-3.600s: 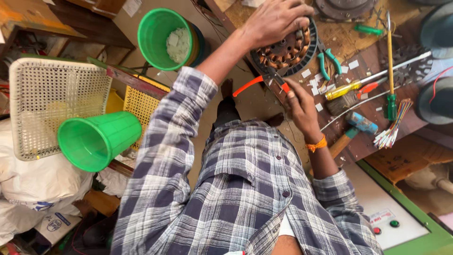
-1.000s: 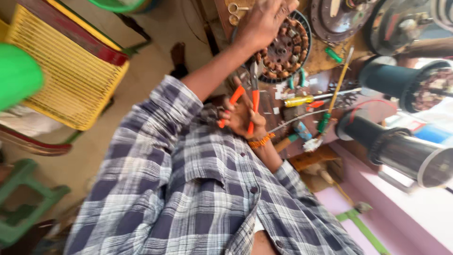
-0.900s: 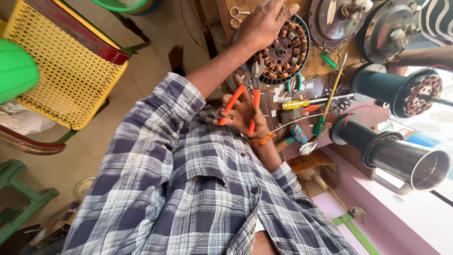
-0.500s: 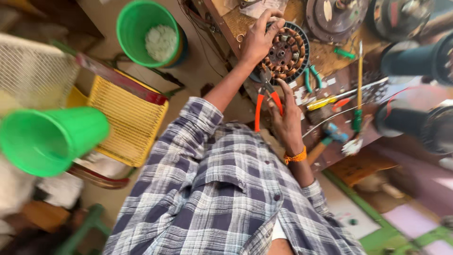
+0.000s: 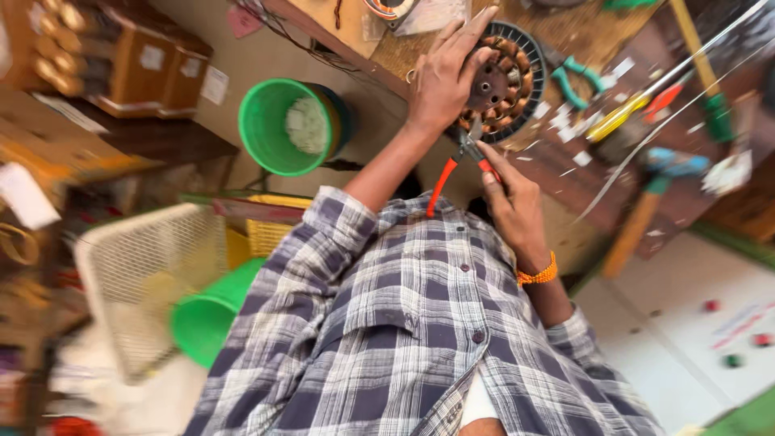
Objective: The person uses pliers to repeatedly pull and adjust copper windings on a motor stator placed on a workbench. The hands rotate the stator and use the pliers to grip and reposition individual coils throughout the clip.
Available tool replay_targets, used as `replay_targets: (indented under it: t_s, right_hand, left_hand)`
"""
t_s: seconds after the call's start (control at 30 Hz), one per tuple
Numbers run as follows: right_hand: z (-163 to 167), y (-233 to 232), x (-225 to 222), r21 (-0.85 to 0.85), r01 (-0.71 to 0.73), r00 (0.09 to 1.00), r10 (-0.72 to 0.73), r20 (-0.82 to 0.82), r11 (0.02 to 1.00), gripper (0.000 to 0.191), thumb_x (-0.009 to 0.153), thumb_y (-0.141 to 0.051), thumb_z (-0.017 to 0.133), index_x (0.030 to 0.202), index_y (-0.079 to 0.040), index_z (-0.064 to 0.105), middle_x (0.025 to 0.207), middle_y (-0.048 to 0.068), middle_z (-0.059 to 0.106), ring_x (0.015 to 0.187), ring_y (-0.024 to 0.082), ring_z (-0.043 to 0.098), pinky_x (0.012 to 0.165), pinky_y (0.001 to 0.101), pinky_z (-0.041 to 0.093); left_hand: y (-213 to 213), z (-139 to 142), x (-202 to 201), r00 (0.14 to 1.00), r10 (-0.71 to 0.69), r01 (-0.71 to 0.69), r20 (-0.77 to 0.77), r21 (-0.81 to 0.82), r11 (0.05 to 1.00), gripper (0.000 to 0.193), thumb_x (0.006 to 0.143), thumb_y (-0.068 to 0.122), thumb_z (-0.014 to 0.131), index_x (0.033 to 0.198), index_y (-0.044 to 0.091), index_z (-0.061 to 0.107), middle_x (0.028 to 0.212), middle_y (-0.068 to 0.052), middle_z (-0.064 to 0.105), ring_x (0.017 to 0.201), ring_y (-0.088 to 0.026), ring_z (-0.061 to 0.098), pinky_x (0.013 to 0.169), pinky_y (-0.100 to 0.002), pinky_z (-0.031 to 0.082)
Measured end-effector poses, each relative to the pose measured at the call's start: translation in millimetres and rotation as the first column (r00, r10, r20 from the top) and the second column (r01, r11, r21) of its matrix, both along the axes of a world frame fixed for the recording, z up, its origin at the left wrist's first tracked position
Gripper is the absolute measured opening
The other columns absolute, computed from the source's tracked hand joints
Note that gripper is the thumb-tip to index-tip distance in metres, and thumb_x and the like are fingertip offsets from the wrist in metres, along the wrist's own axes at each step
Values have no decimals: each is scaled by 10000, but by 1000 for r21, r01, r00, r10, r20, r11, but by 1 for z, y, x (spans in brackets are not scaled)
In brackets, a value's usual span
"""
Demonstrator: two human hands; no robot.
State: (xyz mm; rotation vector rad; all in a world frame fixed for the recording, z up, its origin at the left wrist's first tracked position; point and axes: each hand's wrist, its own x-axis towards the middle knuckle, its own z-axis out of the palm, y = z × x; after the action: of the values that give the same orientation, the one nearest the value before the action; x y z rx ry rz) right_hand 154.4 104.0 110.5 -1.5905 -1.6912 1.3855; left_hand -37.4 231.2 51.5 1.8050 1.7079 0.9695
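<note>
Orange-handled pliers (image 5: 462, 157) sit in my right hand (image 5: 508, 198), whose fingers are closed round the right-hand handle while the other handle sticks out towards my shirt. The plier tip points at the near rim of the round motor stator (image 5: 510, 81), which lies on the brown counter (image 5: 565, 173) at the far side of the scene, its ring of copper-coloured coils showing. My left hand (image 5: 442, 77) is spread flat across the stator's left half, with the fingers reaching over its far rim and pressing it down. A beaded orange bracelet (image 5: 537, 274) circles my right wrist.

To the right of the stator, teal-handled pliers (image 5: 577, 77) and a yellow screwdriver (image 5: 617, 117) lie among scraps on the counter. To the left, below the counter's edge, a green bucket (image 5: 274, 129) holds something pale. A wire basket (image 5: 145, 274) shows near left, blurred.

As I judge it, the step in hand is work with the plier tip at the coils on the near rim. The next move calls for a firm left hand so the stator cannot turn, and for a small, exact bite with the tip, clear of the neighbouring windings.
</note>
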Motion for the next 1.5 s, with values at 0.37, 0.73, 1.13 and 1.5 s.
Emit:
replay_targets:
  t_s: [0.37,0.73,1.13,1.5]
  right_hand:
    - [-155,-18,-9,624,-32,998,-12,67,780,540,884,49,718,1384,-137,635,738,116,586,631,292,605,597,421,479]
    - [-19,-34,19,579,2,989,86,-124,815,311,1148,-64,636,1417,-132,493,1131,216,708,1037,276,679,887,399,547]
    - [10,-14,63,-610,-233,671,-329,-664,757,607,1027,-175,557,1599,-79,380,834,-12,515,598,43,412,498,208,354]
    - [-16,-3,57,-573,-127,759,-293,-582,809,524,1016,-220,626,1457,17,471,1180,99,600,1056,178,599,893,417,563]
  left_hand:
    - [-13,-1,1,998,-64,64,13,8,998,315,1147,293,575,1458,255,604,1505,24,579,1487,-229,484,1192,-349,476]
    - [-31,-8,19,999,-25,25,32,-4,1000,356,1027,294,626,1367,195,662,1424,-19,668,1271,-274,632,1109,-376,491]
    - [-183,19,-12,947,317,-282,46,-349,894,560,967,404,622,1416,89,511,1017,-197,743,980,-421,697,839,-499,518]
    - [-230,48,85,978,81,-159,-192,-436,886,226,1002,188,579,891,6,654,778,-224,705,709,-424,701,657,-526,556]
